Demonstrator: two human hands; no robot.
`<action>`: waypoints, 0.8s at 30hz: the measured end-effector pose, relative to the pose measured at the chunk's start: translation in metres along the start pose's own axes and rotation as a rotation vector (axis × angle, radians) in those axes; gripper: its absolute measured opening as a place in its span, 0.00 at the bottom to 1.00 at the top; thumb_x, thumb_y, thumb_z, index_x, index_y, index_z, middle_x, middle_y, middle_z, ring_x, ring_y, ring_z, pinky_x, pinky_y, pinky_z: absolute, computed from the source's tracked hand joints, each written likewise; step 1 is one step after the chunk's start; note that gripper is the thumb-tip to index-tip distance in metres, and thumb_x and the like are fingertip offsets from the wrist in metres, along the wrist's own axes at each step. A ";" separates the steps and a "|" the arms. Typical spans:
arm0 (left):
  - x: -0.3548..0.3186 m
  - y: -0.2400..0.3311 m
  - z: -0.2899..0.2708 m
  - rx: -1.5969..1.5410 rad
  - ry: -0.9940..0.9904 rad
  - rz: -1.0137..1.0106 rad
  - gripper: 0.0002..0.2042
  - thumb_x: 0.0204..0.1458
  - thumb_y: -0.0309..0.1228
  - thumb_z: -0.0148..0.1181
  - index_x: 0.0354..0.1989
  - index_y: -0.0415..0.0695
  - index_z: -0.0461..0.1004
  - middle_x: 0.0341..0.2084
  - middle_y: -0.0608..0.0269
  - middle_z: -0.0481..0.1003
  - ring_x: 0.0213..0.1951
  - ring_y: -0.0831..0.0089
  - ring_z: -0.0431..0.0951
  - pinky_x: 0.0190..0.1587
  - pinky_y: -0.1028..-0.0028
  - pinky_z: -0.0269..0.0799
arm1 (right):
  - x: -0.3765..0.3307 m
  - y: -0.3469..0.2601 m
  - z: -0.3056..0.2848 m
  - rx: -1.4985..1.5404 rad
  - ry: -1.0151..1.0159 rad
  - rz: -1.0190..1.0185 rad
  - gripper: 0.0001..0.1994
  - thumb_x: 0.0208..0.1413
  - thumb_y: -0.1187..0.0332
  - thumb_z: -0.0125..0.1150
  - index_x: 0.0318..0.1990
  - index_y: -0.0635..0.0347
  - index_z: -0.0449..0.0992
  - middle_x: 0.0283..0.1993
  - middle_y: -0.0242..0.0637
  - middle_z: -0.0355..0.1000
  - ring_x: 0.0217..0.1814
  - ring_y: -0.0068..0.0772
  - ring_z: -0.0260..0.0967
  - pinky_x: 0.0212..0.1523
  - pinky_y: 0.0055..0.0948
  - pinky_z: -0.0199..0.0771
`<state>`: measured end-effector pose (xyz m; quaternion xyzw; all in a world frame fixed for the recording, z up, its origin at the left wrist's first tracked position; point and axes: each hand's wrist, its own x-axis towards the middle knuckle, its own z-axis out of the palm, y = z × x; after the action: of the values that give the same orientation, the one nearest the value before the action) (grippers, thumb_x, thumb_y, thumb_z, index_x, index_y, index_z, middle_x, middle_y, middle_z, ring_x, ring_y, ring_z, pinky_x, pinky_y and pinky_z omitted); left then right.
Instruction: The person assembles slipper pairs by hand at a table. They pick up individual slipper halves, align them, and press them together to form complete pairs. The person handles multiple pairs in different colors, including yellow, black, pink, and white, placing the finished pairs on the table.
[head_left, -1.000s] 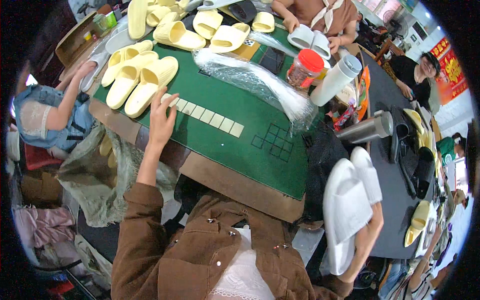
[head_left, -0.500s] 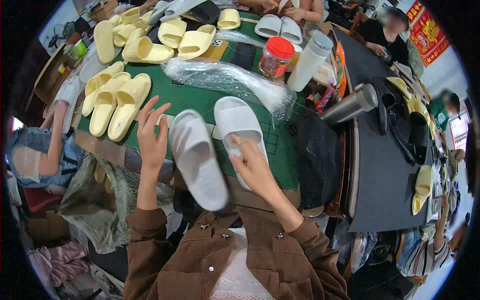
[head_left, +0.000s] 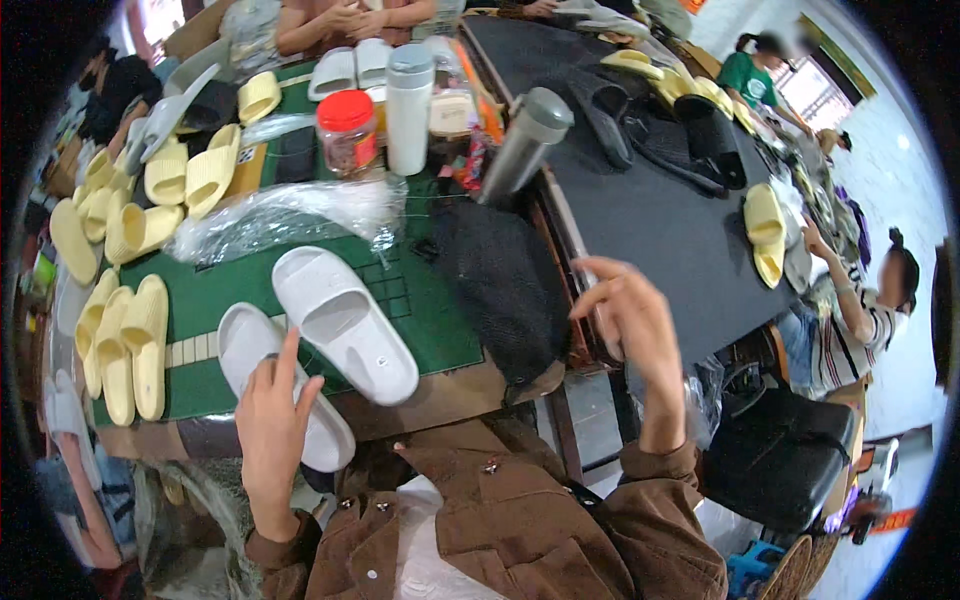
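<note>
Two light grey slippers lie side by side at the table's front edge. Over the left slipper [head_left: 325, 435] is my left hand [head_left: 272, 425], its fingers stretched out and apart, covering part of the sole; whether it presses on the slipper is hard to tell. The right slipper [head_left: 345, 325] lies flat with its strap upward, and no hand is on it. My right hand [head_left: 635, 320] is raised well to the right, past the black mesh cloth [head_left: 505, 285]. Its fingers are apart and loosely bent, with nothing in them.
Pale yellow slippers [head_left: 148, 345] stand at left, with several more behind. Clear plastic wrap [head_left: 290, 220] crosses the green mat [head_left: 440, 340]. A red-lidded jar [head_left: 347, 135], a white bottle [head_left: 408, 115] and a steel flask [head_left: 525, 140] stand behind. A dark table [head_left: 690, 240] adjoins at right; people sit around.
My right hand has let go of the right slipper and swung right. The left hand has come over the left slipper. The view has turned to the right.
</note>
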<state>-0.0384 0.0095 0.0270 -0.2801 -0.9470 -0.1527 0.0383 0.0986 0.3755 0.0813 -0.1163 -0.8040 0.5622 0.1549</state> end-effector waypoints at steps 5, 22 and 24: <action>0.004 0.011 0.021 0.098 -0.031 0.053 0.33 0.50 0.41 0.63 0.67 0.60 0.60 0.39 0.46 0.68 0.39 0.48 0.73 0.40 0.57 0.71 | -0.008 0.054 -0.100 -0.132 0.531 0.005 0.19 0.70 0.61 0.41 0.54 0.66 0.73 0.26 0.27 0.66 0.20 0.09 0.46 0.21 0.15 0.46; 0.019 -0.015 0.065 0.177 0.173 0.037 0.22 0.49 0.42 0.64 0.50 0.42 0.73 0.39 0.56 0.69 0.44 0.57 0.71 0.42 0.60 0.70 | 0.191 0.126 -0.126 -0.982 0.402 -0.168 0.29 0.55 0.48 0.60 0.61 0.49 0.69 0.58 0.51 0.69 0.58 0.51 0.69 0.58 0.42 0.68; 0.020 -0.015 0.065 0.178 0.174 0.029 0.22 0.49 0.41 0.64 0.49 0.42 0.74 0.39 0.55 0.69 0.44 0.57 0.71 0.42 0.60 0.70 | 0.212 0.130 -0.117 -1.019 0.433 0.018 0.33 0.52 0.43 0.61 0.64 0.43 0.66 0.61 0.54 0.66 0.58 0.58 0.68 0.57 0.47 0.69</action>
<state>-0.0621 0.0284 -0.0356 -0.2748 -0.9457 -0.0911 0.1475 -0.0517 0.5975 0.0215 -0.2963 -0.9231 0.0667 0.2361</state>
